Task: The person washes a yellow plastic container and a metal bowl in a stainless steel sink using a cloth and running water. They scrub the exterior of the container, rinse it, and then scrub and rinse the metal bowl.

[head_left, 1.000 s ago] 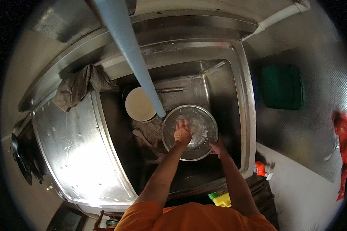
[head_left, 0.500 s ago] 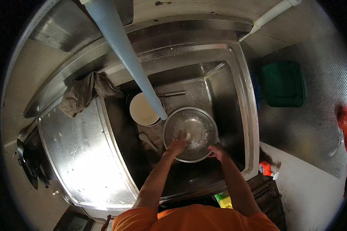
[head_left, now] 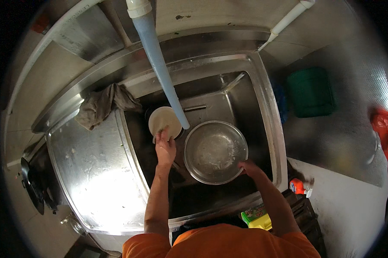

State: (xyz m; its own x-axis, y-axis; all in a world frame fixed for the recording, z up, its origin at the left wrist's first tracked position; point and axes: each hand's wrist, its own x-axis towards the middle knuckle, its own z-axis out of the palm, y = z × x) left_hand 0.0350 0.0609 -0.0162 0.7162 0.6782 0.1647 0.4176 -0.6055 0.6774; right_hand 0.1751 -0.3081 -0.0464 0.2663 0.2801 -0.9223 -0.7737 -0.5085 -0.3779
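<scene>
Two bare hands reach into one sink. The right hand grasps the rim of one steel basin at centre frame; the left hand overlaps one cream bowl, left of centre, its grip impossible to tell. The basin is round, dull silver, pale-flecked inside.

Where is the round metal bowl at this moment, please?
In the head view, the metal bowl sits in the sink, to the right of the whitish round container, with the right hand at its lower-right rim.
</scene>
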